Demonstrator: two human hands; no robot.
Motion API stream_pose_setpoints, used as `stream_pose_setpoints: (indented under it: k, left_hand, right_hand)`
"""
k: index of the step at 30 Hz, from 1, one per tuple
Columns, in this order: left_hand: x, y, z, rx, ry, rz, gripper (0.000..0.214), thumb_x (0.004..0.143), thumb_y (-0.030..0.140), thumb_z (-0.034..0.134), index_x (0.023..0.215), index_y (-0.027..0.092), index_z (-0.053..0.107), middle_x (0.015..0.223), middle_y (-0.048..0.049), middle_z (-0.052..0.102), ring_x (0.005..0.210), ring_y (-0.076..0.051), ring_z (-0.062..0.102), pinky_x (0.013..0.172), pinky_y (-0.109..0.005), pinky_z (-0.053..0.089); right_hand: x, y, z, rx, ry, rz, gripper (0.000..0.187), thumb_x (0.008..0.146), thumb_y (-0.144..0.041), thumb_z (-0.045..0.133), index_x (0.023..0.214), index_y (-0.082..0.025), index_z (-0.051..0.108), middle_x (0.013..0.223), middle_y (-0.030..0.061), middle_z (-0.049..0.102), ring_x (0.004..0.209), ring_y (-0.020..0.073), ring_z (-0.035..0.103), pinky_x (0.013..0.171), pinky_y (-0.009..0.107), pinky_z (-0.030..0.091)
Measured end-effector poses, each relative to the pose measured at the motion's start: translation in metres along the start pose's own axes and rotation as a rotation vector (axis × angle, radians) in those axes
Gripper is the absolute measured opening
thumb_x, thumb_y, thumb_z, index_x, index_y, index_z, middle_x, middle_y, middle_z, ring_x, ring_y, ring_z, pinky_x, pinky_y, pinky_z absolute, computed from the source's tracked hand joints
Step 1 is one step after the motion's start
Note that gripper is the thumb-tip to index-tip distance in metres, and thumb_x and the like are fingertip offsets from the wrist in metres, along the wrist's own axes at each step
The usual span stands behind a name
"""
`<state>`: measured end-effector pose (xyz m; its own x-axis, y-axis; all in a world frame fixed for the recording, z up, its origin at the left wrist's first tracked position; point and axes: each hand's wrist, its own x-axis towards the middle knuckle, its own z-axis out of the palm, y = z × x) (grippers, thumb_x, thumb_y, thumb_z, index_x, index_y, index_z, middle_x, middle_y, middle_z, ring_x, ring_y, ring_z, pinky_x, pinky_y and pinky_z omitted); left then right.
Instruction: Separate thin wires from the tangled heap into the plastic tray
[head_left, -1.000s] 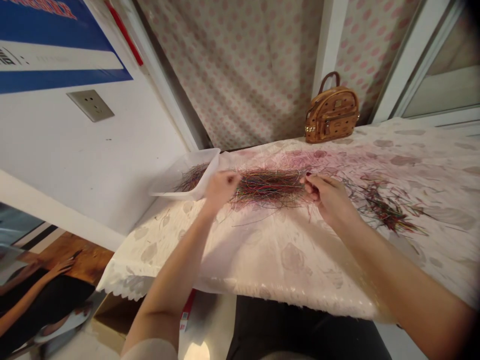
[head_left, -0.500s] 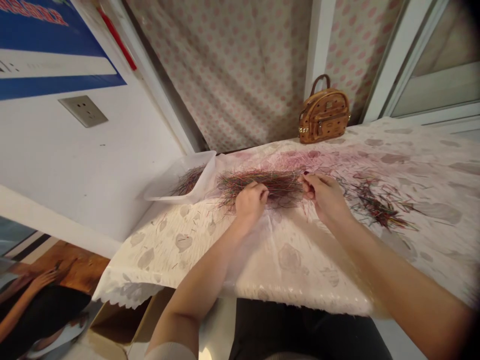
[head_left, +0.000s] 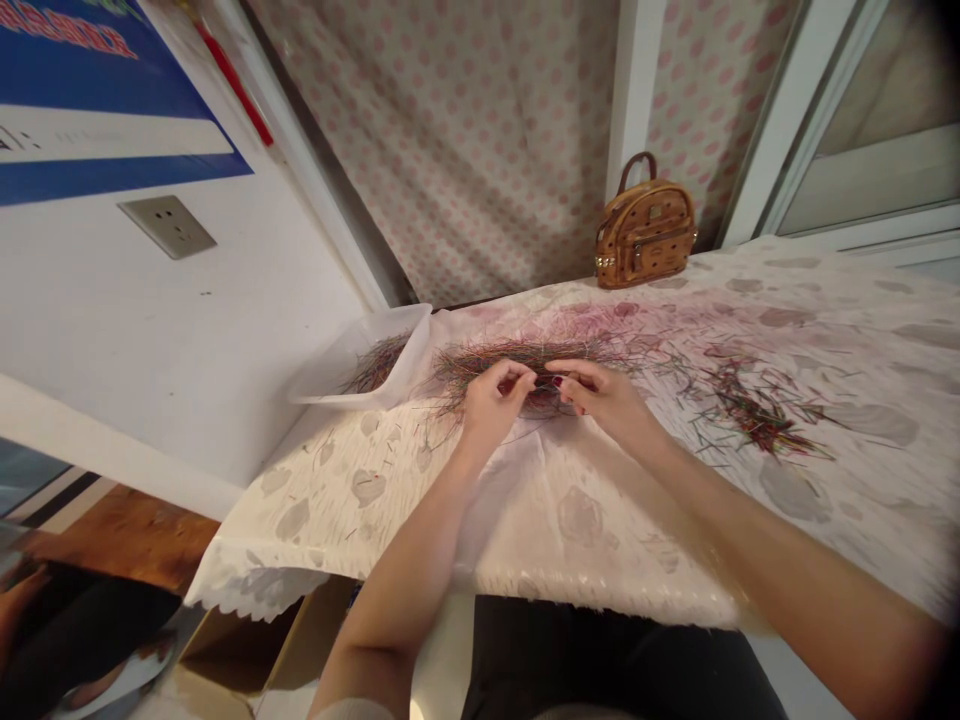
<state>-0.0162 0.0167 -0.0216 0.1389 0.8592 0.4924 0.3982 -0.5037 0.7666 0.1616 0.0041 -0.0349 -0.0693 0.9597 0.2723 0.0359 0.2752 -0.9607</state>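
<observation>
A long pile of thin coloured wires [head_left: 540,350] lies across the cloth-covered table, red, green and dark strands mixed. At its near side my left hand [head_left: 495,400] is closed in a pinch, thumb and forefinger together around what looks like a fine wire. Just to the right, my right hand [head_left: 604,395] also pinches, its dark-nailed fingertips close to the left ones. A thin wire seems to run between the two hands, too fine to follow fully. Short cut wire pieces [head_left: 765,415] lie heaped and scattered right of my right hand.
A translucent plastic tray [head_left: 330,395] with more wires stands left, against the white wall. A brown mini backpack [head_left: 646,240] sits at the table's back edge. Below the table is an open cardboard box [head_left: 240,650]. Another person's leg [head_left: 90,630] shows at lower left.
My right hand has moved left from the pile's right end to beside my left hand. My left hand has turned, its thumb and forefinger now pinched together in view.
</observation>
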Motion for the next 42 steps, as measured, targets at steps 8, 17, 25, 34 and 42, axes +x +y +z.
stream_pose_setpoints:
  k: [8, 17, 25, 34, 42]
  left_hand:
    - [-0.007, 0.006, 0.01, 0.07, -0.201, 0.036, 0.016, 0.087, 0.034, 0.062, 0.085, 0.02, 0.069, 0.075, 0.0012, 0.067, 0.064, -0.01, 0.054, 0.061, -0.022, 0.039]
    - [-0.008, 0.006, 0.01, 0.078, -0.191, -0.011, 0.021, 0.088, 0.038, 0.062, 0.083, 0.019, 0.069, 0.07, 0.0018, 0.065, 0.059, -0.009, 0.05, 0.058, -0.022, 0.037]
    - [-0.003, 0.0, 0.001, 0.256, -0.062, 0.075, 0.031, 0.08, 0.032, 0.073, 0.11, 0.023, 0.068, 0.104, -0.0031, 0.064, 0.07, -0.01, 0.052, 0.069, -0.025, 0.045]
    - [-0.01, -0.008, 0.019, 0.491, -0.283, 0.043, 0.021, 0.079, 0.043, 0.072, 0.072, 0.024, 0.071, 0.077, -0.0029, 0.066, 0.078, -0.019, 0.057, 0.071, -0.031, 0.042]
    - [-0.005, -0.009, 0.01, 0.335, -0.148, -0.127, 0.016, 0.085, 0.033, 0.064, 0.076, 0.022, 0.072, 0.068, 0.0, 0.066, 0.061, -0.014, 0.055, 0.059, -0.026, 0.038]
  right_hand:
    - [0.004, -0.001, -0.006, 0.03, 0.038, -0.081, 0.021, 0.083, -0.033, 0.059, 0.069, -0.019, 0.064, 0.073, 0.0016, 0.063, 0.053, 0.0094, 0.047, 0.054, 0.027, 0.037]
    - [0.002, -0.003, -0.005, 0.034, 0.014, -0.091, 0.018, 0.083, -0.034, 0.062, 0.089, -0.021, 0.073, 0.079, 0.0017, 0.066, 0.057, 0.011, 0.051, 0.058, 0.029, 0.039]
    - [0.01, -0.012, -0.034, 0.491, 0.321, -0.089, 0.02, 0.08, -0.036, 0.07, 0.073, -0.025, 0.054, 0.068, -0.0015, 0.056, 0.048, 0.0098, 0.042, 0.045, 0.027, 0.031]
    - [0.011, -0.031, -0.049, 0.349, 0.15, 0.001, 0.03, 0.08, -0.05, 0.06, 0.067, -0.027, 0.045, 0.051, -0.0072, 0.011, 0.046, 0.0121, 0.004, 0.045, 0.031, 0.015]
    - [0.016, -0.01, -0.044, 0.402, 0.157, 0.13, 0.023, 0.071, -0.043, 0.07, 0.069, -0.025, 0.056, 0.053, -0.0023, 0.041, 0.047, 0.0115, 0.03, 0.044, 0.028, 0.026]
